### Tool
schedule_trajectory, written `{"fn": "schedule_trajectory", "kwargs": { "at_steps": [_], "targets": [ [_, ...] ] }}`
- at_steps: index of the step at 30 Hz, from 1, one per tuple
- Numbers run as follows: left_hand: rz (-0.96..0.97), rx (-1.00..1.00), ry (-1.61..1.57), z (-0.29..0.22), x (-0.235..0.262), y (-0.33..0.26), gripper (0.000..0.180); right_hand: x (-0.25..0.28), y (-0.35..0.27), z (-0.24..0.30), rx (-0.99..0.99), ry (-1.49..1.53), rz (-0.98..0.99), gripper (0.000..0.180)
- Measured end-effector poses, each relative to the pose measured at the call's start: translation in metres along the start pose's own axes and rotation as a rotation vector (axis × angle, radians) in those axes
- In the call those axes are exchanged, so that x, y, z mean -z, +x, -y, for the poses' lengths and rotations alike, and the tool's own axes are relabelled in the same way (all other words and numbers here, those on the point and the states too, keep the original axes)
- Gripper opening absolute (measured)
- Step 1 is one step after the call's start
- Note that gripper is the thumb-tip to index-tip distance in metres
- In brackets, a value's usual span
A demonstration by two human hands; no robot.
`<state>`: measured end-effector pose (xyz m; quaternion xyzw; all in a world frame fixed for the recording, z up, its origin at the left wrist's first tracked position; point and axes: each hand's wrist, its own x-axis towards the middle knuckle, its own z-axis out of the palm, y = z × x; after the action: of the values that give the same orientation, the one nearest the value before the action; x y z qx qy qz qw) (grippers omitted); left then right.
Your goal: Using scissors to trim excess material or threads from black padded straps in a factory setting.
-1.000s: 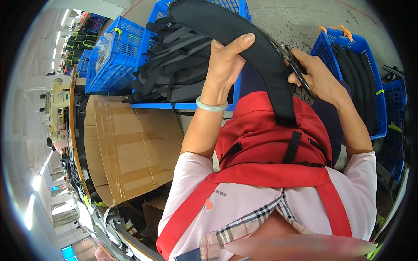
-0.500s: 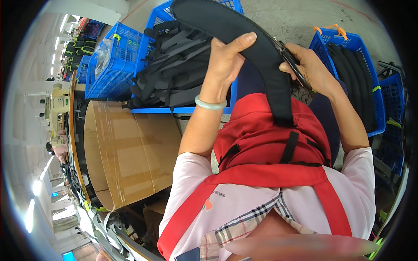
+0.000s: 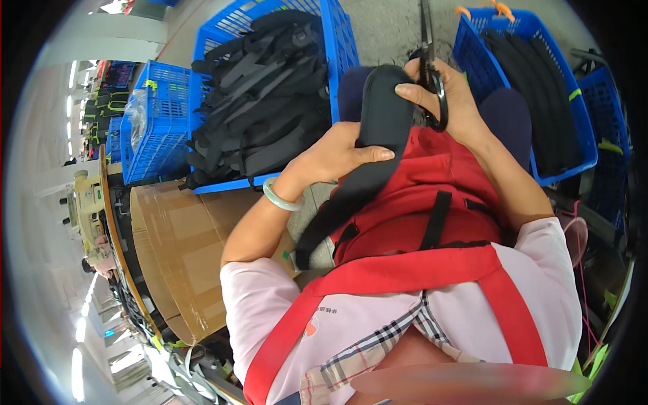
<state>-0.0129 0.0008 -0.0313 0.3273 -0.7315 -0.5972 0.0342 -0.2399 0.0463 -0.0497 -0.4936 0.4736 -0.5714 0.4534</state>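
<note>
Across the far left of the scene stands a big blue plastic crate (image 3: 337, 40) heaped with black padded straps (image 3: 263, 101), and just near of it lies a large brown cardboard box (image 3: 182, 250) sealed with clear tape. At the far right, a second blue crate (image 3: 560, 88) holds more black strap pieces laid lengthwise. Between the two crates, on the person's lap, lies a red apron (image 3: 418, 223) with black buckled webbing, its red straps running near over a pale pink shirt.

Over the apron hangs a long black padded strap (image 3: 381, 135), its rounded top end raised toward the far side and its tail trailing down to the near left. The left hand (image 3: 337, 155) is curled around the strap's middle, thumb laid flat across its face, a pale green bangle (image 3: 280, 199) on the wrist. The right hand (image 3: 445, 98) pinches the strap's top end with its thumb while its fingers close through the loops of black scissors (image 3: 432, 74), whose blades point to the far side.
</note>
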Motion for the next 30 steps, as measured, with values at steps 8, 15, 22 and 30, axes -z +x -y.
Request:
{"fn": "schedule_trajectory", "kwargs": {
  "at_steps": [8, 15, 22, 30],
  "targets": [
    [-0.283, -0.201, -0.085, -0.02, -0.005, 0.041, 0.025, -0.003, 0.01, -0.019, -0.017, -0.012, 0.048, 0.031],
    [-0.302, -0.048, -0.676, 0.014, 0.007, 0.05, 0.017, 0.022, -0.012, -0.037, -0.116, -0.405, 0.027, 0.04],
    [-0.517, -0.157, -0.856, 0.03, 0.005, 0.049, 0.01, 0.006, -0.052, -0.029, -0.363, -0.535, 0.212, 0.068],
    [-0.557, -0.179, -0.787, 0.024, -0.001, 0.048, 0.011, -0.002, -0.041, -0.043, -0.256, -0.628, 0.203, 0.066]
  ]
}}
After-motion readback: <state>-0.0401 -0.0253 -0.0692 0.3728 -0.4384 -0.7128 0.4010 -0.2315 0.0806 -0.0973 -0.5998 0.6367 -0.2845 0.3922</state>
